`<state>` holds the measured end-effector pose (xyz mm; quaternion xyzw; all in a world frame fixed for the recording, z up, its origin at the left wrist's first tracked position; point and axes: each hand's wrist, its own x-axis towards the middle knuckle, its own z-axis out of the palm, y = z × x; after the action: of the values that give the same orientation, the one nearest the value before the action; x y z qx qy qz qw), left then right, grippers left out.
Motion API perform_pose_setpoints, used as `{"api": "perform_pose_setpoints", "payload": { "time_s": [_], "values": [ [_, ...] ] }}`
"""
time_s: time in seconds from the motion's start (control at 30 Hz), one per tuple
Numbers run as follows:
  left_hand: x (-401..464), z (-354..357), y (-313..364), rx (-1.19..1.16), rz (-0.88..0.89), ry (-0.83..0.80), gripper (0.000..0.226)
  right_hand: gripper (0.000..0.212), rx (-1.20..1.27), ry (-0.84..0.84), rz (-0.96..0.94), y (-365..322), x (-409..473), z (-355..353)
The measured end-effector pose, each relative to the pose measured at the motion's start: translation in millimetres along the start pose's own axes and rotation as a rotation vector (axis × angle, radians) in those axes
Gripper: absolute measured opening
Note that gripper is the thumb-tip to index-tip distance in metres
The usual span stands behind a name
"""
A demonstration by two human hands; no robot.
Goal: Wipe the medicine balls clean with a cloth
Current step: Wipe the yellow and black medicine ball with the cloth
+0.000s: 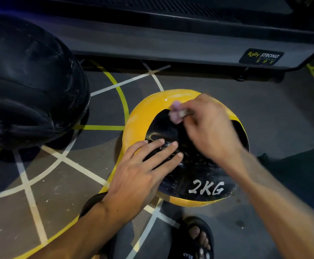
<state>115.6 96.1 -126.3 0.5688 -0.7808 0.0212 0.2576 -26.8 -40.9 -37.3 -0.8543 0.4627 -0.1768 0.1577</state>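
While L hand (143, 171) lies flat on ball (139, 118) | R hand (208, 128) pinches cloth (176, 112) up top

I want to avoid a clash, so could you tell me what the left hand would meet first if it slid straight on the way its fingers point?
Most likely the right hand, which grips the small pale cloth. The left hand lies flat on the yellow-and-black 2KG medicine ball, fingers pointing up-right; depth is unclear.

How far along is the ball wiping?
Done: nothing looks finished. In hand: the right hand rubs a small cloth on the yellow-and-black 2KG ball, left hand flat on it as a steadying grip. Left: pale smears on its yellow top, and the big black ball beside it shows white scuffs.
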Motion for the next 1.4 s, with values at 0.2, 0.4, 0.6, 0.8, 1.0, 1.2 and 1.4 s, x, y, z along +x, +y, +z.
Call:
{"api": "perform_pose_setpoints", "payload": {
  "time_s": [0.2, 0.4, 0.6, 0.8, 1.0, 1.2, 1.4],
  "values": [
    [-5.3, -1.4, -1.8, -0.019, -0.017, -0.012, 0.045, 0.019, 0.017, -0.052, -0.15, -2.8, 18.8, 1.7],
    [-9.8, -10.2, -10.1, -0.109, 0.024, -0.003, 0.039, 0.023, -0.074, -0.004, -0.114, 7.9, 35.9, 9.6],
    [-23.1, -19.6, -30.9, -0.295, -0.06, 0.015, 0.033, 0.035, 0.013, -0.079, -0.273, -10.1, -1.9, 28.7],
    [-35.8, -36.3, -31.5, -0.28, -0.414, 0.102, 0.022, 0.035, -0.08, -0.039, -0.227, -6.9, -10.0, 26.7],
    [-30.5, -27.6, -13.5, -0.582, -0.674, 0.126, 0.016, 0.031, -0.133, -0.032, -0.182, -17.2, -2.3, 32.8],
    [-33.4, -23.8, -15.3, -0.469, -0.661, 0.093, 0.011, 0.045, -0.198, -0.218, -0.457, -26.5, -25.2, 29.6],
    [-31.2, -23.9, -16.5, -0.435, -0.595, 0.112, 0.021, 0.053, -0.117, -0.004, -0.159, 4.4, 3.6, 17.1]
  ]
}}
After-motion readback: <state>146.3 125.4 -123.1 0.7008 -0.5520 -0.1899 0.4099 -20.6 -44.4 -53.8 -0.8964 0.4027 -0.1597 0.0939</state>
